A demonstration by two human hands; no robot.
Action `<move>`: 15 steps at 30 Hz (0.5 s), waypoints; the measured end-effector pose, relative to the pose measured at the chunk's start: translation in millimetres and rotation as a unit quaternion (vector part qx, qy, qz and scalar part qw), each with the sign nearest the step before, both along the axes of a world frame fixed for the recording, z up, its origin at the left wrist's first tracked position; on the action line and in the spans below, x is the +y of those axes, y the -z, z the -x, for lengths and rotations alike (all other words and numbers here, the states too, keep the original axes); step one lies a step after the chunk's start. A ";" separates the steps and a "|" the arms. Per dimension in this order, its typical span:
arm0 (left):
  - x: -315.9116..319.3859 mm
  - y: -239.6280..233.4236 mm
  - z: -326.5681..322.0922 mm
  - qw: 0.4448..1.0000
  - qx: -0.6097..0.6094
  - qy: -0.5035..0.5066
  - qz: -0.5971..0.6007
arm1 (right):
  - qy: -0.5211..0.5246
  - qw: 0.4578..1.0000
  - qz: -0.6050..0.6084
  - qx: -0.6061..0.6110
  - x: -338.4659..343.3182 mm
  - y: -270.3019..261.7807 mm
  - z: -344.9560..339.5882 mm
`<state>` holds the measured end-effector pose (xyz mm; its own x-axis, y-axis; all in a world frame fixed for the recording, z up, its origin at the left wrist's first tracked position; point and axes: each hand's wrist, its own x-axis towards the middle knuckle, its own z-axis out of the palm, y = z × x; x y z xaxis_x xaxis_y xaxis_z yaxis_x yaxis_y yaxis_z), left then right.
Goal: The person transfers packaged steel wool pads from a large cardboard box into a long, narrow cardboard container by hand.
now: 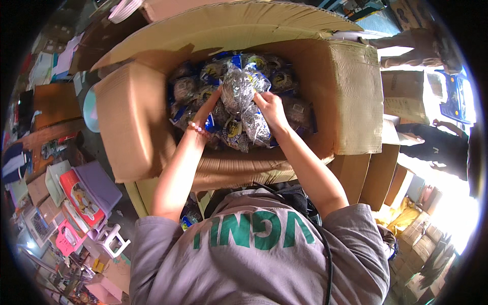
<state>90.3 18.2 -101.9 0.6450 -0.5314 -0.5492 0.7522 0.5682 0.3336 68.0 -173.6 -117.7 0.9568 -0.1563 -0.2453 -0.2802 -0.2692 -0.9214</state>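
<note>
A clear plastic pack of silvery metal scourers [237, 90] is between my two hands, above the other packs in an open cardboard box [137, 118]. My left hand [209, 103], with a beaded bracelet on its wrist, holds the left side of the pack; its fingers are mostly hidden. On the other side, my right hand [271, 110] grips the pack with bent fingers and thumb. Below it, a shiny pack [256, 126] lies near my right wrist. Several similar packs with blue and yellow labels fill the box around both hands, including a labelled pack [233, 131] nearer me.
Raised box flaps stand around the opening, with a tall far flap [228, 32] and a right flap [358, 95]. A purple plastic bin [97, 183] and white stool [113, 240] are at left. At right are stacked cartons [413, 248] and another person's dark clothing [438, 146].
</note>
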 end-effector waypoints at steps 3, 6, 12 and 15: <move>29.6 -37.2 19.8 0.995 -0.079 -0.047 0.023 | -0.030 0.996 -0.062 0.063 30.1 -50.9 15.4; 64.7 -98.9 59.1 0.990 -0.120 -0.070 -0.029 | -0.017 0.996 -0.085 -0.031 66.3 -88.5 42.5; 170.0 -152.0 185.7 0.954 -0.166 -0.248 -0.037 | -0.182 0.967 -0.140 -0.113 175.8 -139.5 113.9; 239.3 -128.5 275.4 0.914 -0.172 -0.358 -0.087 | -0.283 0.943 -0.123 -0.127 258.4 -155.2 173.6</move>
